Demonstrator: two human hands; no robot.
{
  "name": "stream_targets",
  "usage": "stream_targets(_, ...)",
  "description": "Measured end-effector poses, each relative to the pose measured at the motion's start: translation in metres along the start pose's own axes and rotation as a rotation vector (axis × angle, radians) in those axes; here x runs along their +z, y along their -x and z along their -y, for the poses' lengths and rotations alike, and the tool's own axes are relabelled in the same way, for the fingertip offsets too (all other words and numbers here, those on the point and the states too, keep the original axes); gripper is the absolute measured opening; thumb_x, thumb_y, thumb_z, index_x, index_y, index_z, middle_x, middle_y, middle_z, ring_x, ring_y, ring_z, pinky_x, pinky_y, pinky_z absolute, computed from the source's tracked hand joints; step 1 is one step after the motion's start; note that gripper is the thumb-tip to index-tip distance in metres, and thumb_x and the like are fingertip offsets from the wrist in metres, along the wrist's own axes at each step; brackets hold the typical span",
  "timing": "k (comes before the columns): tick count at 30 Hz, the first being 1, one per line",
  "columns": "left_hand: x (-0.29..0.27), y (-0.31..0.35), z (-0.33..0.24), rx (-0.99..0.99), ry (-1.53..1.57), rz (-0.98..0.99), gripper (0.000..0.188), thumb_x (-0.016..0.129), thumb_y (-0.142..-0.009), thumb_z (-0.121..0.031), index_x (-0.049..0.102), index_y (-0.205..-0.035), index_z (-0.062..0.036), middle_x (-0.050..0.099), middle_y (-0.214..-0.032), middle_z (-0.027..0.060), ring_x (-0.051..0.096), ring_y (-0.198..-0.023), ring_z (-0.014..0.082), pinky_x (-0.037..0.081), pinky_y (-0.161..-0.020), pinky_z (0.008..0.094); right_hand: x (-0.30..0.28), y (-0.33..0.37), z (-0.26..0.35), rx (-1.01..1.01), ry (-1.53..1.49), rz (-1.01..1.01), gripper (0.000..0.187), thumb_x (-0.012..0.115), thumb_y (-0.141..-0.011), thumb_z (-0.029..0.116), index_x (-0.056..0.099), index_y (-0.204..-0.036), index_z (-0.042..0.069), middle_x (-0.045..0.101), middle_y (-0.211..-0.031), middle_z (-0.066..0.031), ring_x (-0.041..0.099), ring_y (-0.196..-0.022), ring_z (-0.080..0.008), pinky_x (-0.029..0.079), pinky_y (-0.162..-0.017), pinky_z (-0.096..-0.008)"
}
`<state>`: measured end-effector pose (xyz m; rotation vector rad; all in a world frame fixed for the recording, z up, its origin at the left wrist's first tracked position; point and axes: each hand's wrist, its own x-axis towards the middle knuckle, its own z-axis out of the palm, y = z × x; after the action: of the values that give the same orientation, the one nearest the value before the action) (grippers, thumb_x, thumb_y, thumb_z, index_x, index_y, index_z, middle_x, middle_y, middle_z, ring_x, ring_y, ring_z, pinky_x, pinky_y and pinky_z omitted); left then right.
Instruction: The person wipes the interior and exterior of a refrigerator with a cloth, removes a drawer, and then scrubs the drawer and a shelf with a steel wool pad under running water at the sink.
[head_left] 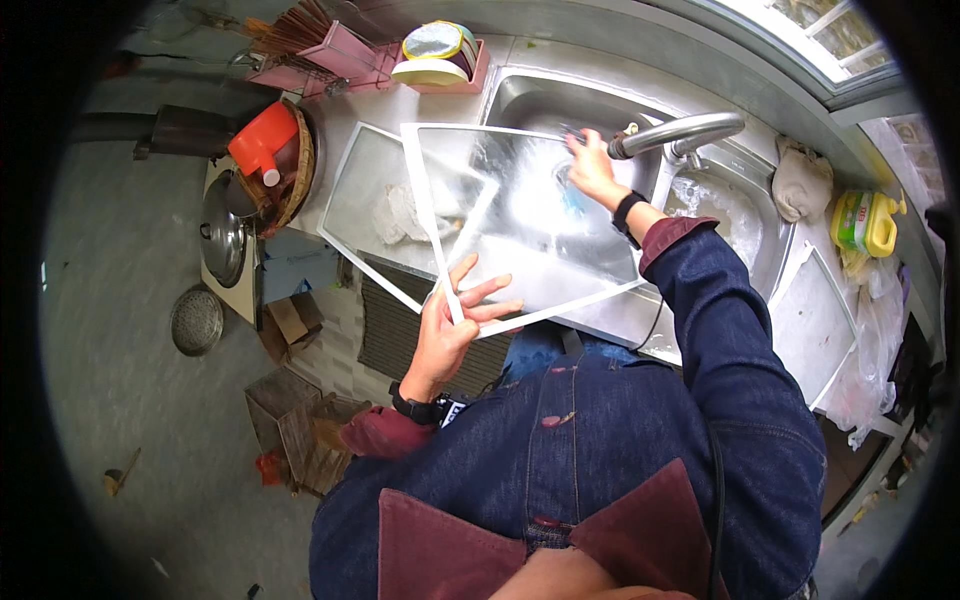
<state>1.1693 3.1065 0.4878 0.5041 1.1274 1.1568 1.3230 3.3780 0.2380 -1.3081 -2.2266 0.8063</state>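
Observation:
A white-framed clear panel point(530, 240), like a glass shelf, is held tilted over the steel sink point(520, 92). My left hand point(450, 325) grips its near left corner, the fingers spread around the white edge. At the panel's far right edge is my right hand point(597, 170), its fingers closed around something dark and small that I cannot make out. It is just left of the tap spout point(630, 148). A second white-framed clear panel point(365, 185) lies on the counter to the left, partly beneath the held one, with a pale crumpled cloth point(402, 215) showing there.
Behind the sink stands a pink rack point(345, 50) with chopsticks, beside a box of bowls point(435, 72). A basket with an orange-red jug point(265, 138) is at the left. Rightward are the second basin point(735, 205), a cloth point(802, 180), a yellow bottle point(868, 222) and another panel point(815, 325).

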Motion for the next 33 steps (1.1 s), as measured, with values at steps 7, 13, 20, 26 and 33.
stream_targets(7,0.0,-0.006,-0.005,-0.02,-0.073,0.013,0.092,0.04,-0.069,0.012,0.015,-0.157,0.0006,0.047,-0.143,0.036,0.058,-0.123,0.051,0.054,-0.1,0.0573,-0.021,0.006,0.155,-0.639,-0.387,-0.134,0.063,0.059,-0.079,-0.006,0.057,-0.139,0.012,0.049,-0.135,-0.025,0.053,-0.119,-0.0448,0.047,-0.101,-0.0489)
stream_targets(13,-0.003,-0.006,0.001,-0.021,-0.101,0.037,0.092,0.041,-0.07,0.01,0.013,-0.157,0.0007,0.049,-0.143,0.0342,0.059,-0.123,0.05,0.054,-0.101,0.0529,-0.034,-0.011,0.113,-0.024,-0.056,-0.052,0.059,0.055,-0.081,-0.004,0.058,-0.138,0.012,0.046,-0.137,-0.0265,0.053,-0.117,-0.0441,0.047,-0.102,-0.0493)
stream_targets(20,-0.003,-0.007,0.003,0.006,-0.128,0.088,0.092,0.045,-0.072,0.007,0.013,-0.157,0.0001,0.047,-0.144,0.0337,0.058,-0.124,0.0498,0.053,-0.102,0.0536,-0.021,-0.041,0.163,-0.357,-0.246,-0.211,0.059,0.057,-0.079,-0.002,0.06,-0.136,0.014,0.049,-0.134,-0.0218,0.051,-0.117,-0.0424,0.047,-0.099,-0.0472)
stream_targets(26,-0.002,-0.009,0.001,-0.005,-0.139,0.086,0.091,0.044,-0.071,0.008,0.013,-0.157,0.0009,0.049,-0.143,0.0334,0.059,-0.122,0.0495,0.055,-0.099,0.052,-0.036,-0.024,0.195,-0.611,-0.425,-0.251,0.053,0.057,-0.077,-0.007,0.06,-0.129,0.004,0.052,-0.13,-0.0231,0.055,-0.116,-0.0427,0.048,-0.099,-0.0477)
stream_targets(33,-0.007,-0.007,0.005,0.012,-0.131,0.083,0.09,0.041,-0.072,0.009,0.013,-0.157,0.0014,0.049,-0.143,0.0336,0.059,-0.122,0.0494,0.056,-0.098,0.0543,-0.036,-0.022,0.179,-0.516,-0.342,-0.238,0.042,0.055,-0.078,-0.008,0.063,-0.119,-0.001,0.057,-0.126,-0.0193,0.057,-0.111,-0.0409,0.049,-0.094,-0.046)
